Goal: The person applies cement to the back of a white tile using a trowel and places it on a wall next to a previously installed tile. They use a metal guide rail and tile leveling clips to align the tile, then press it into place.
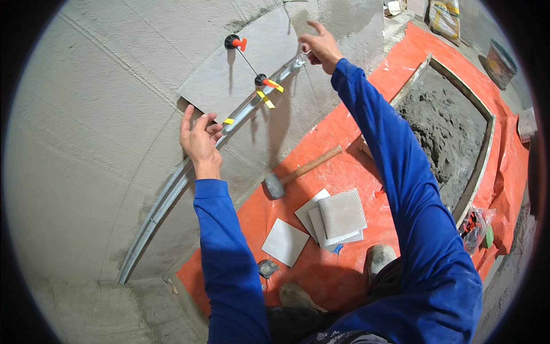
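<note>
A large light grey tile [246, 63] stands tilted against the wall above a metal rail [172, 183]. Two black suction cups with red levers, an upper one [232, 42] and a lower one [261, 79], sit on its face with a thin rod between them. Yellow wedges [265, 99] show along the tile's lower edge by the rail. My left hand [200, 140] is open, its fingers spread at the tile's lower left corner. Beside the tile's right edge, my right hand [323, 49] is open with the index finger stretched out; contact there is unclear.
Orange sheeting [321, 286] covers the floor. On it lie a mallet [276, 184], several small tiles [342, 212], a loose white tile [285, 242] and a tray of grey mortar [487, 129]. A bucket [500, 63] and a bag [445, 20] stand at the far right.
</note>
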A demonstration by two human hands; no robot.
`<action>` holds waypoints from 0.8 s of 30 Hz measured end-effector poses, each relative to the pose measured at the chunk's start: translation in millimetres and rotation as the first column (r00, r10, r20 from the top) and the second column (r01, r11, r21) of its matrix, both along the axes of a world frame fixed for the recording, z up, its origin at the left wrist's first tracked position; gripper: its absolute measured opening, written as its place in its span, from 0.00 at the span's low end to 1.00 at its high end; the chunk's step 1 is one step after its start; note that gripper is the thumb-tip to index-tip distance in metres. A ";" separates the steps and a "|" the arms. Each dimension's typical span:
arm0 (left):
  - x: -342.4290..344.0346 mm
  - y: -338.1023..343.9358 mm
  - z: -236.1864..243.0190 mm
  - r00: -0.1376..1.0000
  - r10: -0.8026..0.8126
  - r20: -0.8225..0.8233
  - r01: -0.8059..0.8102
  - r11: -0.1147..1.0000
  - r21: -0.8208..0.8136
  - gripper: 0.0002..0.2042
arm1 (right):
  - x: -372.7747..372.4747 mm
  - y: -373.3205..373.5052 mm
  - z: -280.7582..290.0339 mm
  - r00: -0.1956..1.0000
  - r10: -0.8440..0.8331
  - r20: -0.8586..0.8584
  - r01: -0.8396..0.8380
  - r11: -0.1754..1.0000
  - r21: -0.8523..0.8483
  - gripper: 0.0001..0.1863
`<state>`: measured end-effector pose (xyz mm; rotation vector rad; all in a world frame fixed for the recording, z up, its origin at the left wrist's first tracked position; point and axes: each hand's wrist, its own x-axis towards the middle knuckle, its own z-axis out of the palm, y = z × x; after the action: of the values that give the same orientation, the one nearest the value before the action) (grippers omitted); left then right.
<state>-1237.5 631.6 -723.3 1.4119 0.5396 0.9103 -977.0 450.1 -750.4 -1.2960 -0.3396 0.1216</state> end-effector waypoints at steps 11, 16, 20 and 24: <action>-54.6 -89.9 -179.9 0.541 -0.559 -0.628 0.576 0.790 -0.207 0.09 | -126.3 -299.3 -86.4 0.961 0.275 0.005 -0.167 0.598 -0.784 0.15; -83.1 -145.3 -276.7 0.256 -0.558 -0.789 0.510 0.772 -0.380 0.26 | -265.6 -325.8 -174.1 0.881 0.063 -0.468 -0.354 0.745 -0.565 0.21; -87.2 -182.7 -304.0 0.297 -0.379 -0.876 0.530 0.829 -0.178 0.41 | -302.6 -256.7 -282.8 0.916 0.193 -0.350 -0.379 0.701 -0.604 0.26; -86.3 -192.0 -319.8 0.407 -0.186 -0.894 0.418 0.908 0.001 0.43 | -301.7 -206.8 -349.1 0.960 0.083 -0.269 -0.253 0.672 -0.696 0.30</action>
<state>-1323.9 439.6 -1043.1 2.0973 0.9191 -0.1881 -1278.7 243.3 -1099.5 -2.0267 -0.2227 0.6091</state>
